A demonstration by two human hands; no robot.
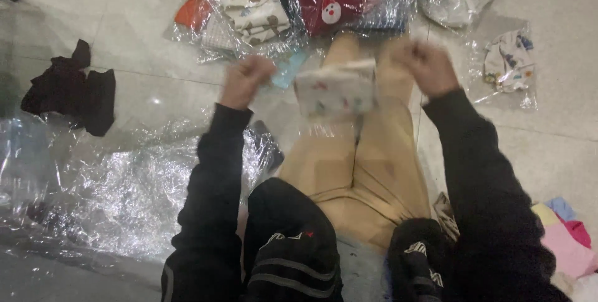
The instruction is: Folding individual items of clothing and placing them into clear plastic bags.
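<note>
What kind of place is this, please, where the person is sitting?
Probably a home or a small packing spot, worked on a tiled floor. Bagged folded garments lie in a pile ahead, loose clear plastic bags at the left, and both hands hold a small folded cloth.

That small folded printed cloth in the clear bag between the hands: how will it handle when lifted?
The folded printed cloth probably flops; it looks soft and thin. The clear bag around it looks glossy, so likely slippery. Both left hand and right hand hold it up easily, suggesting it is light.
</note>
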